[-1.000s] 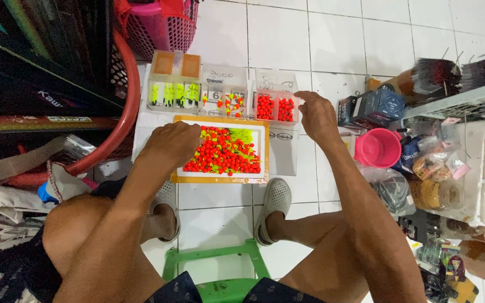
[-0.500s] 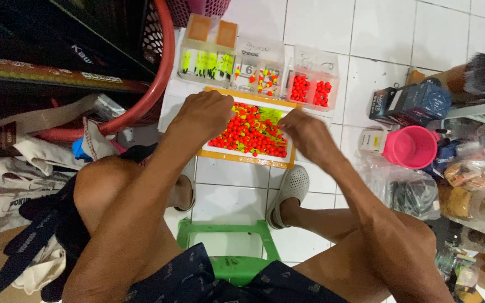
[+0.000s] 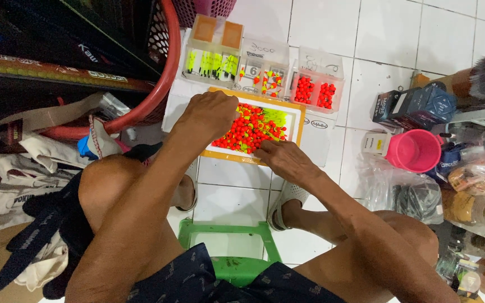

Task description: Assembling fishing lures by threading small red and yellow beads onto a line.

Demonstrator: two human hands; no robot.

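A white tray with an orange rim lies on the tiled floor, holding several small red-orange and yellow-green floats. My left hand hovers over the tray's left side, its fingers curled down into the floats and hidden from view. Resting on the tray's near edge is my right hand, fingers stretched leftward and touching the floats there. I cannot tell whether either hand has picked one up.
Three clear boxes stand behind the tray: yellow-green floats, mixed pieces and red balls. A red basket rim curves at left. A pink cup, dark boxes and bags crowd the right. A green stool is under me.
My right hand came back from the box of red balls to the tray's near edge. My left hand stayed over the tray. The view shifted.
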